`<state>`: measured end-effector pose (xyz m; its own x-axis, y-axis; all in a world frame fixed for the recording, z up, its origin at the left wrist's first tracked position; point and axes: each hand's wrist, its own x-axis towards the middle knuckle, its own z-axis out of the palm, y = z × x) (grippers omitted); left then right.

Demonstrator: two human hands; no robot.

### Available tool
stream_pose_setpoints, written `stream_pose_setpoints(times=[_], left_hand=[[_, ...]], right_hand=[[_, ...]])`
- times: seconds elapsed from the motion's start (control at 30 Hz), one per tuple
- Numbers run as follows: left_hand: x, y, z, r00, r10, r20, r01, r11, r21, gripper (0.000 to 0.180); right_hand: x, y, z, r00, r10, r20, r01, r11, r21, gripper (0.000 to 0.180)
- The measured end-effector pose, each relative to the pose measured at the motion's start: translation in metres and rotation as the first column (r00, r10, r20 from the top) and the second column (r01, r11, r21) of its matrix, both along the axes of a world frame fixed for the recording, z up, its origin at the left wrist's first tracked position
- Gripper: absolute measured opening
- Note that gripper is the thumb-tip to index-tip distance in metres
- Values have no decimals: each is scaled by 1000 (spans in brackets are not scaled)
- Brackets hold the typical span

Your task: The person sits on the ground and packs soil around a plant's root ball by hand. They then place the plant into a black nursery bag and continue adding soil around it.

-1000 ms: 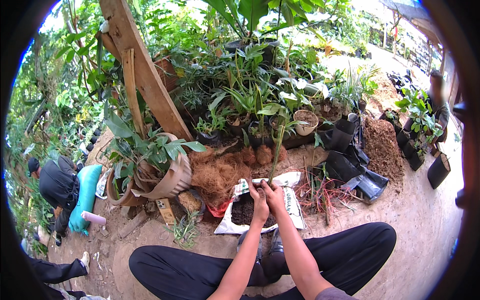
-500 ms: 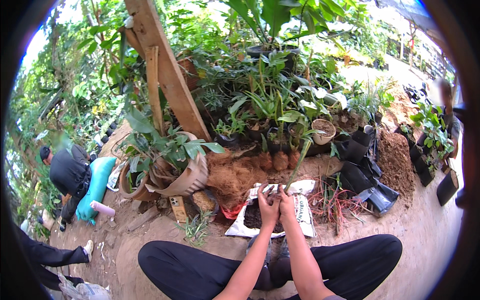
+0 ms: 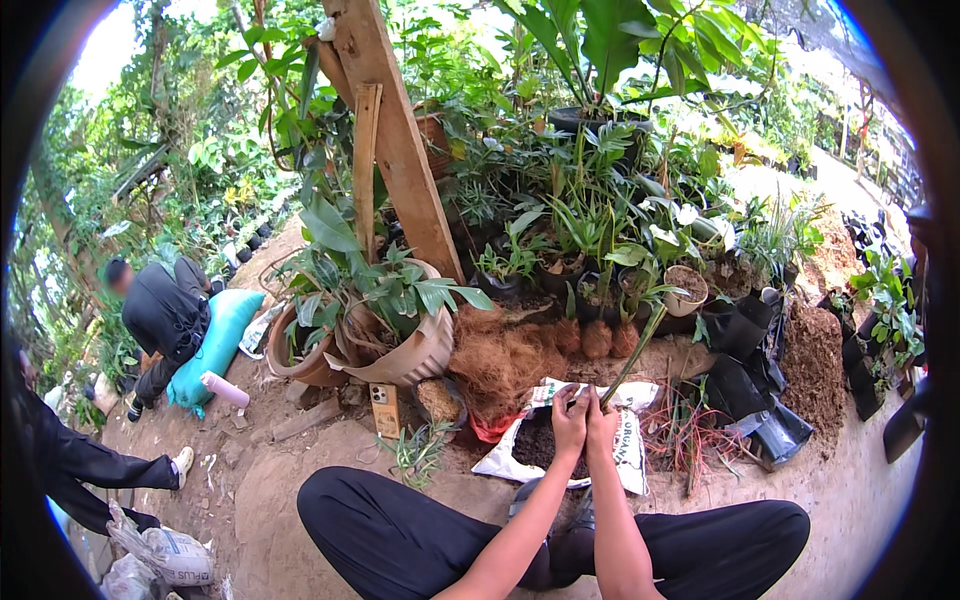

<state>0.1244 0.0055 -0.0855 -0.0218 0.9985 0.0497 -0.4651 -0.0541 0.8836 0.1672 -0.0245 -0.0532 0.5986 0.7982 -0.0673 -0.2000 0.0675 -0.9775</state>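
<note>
The person's 2 hands meet above the white sack (image 3: 629, 462), which lies open with dark soil (image 3: 532, 441) showing to the left of them. The right hand (image 3: 602, 424) has its grip closed round the lower part of a green plant stem (image 3: 637, 352); this is the nearer hand. The left hand (image 3: 571, 412) sits just beside it, fingers curled, and whether its grip also bears on the stem cannot be told. The stem's long axis slants from the grip up and rightward, past the sack's far edge; its bottom end is hidden. Brown coconut fibre (image 3: 503, 358) lies beyond the sack, leftward; reddish roots (image 3: 688, 437) lie right of it.
</note>
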Motion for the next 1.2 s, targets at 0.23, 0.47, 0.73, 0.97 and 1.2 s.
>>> stream_pose_setpoints(times=[0.23, 0.47, 0.73, 0.97, 1.2], left_hand=[[-25, 16, 0, 884, -86, 460, 209, 952, -222, 40], [-35, 17, 18, 723, -263, 639, 504, 833, -228, 50], [-34, 24, 17, 825, -126, 552, 354, 876, -329, 43], [-34, 12, 26, 815, 160, 556, 94, 911, -401, 55], [-26, 6, 24, 766, 262, 587, 96, 856, -507, 75]], right_hand=[[-23, 1, 12, 980, 159, -117, -147, 983, 110, 43], [-26, -1, 28, 963, 169, 212, -196, 974, 113, 21], [-27, -6, 32, 951, 274, 142, -298, 935, 190, 21], [-21, -2, 20, 934, 357, -9, -353, 927, 127, 20], [-15, 2, 15, 985, 161, -63, -166, 983, -76, 35]])
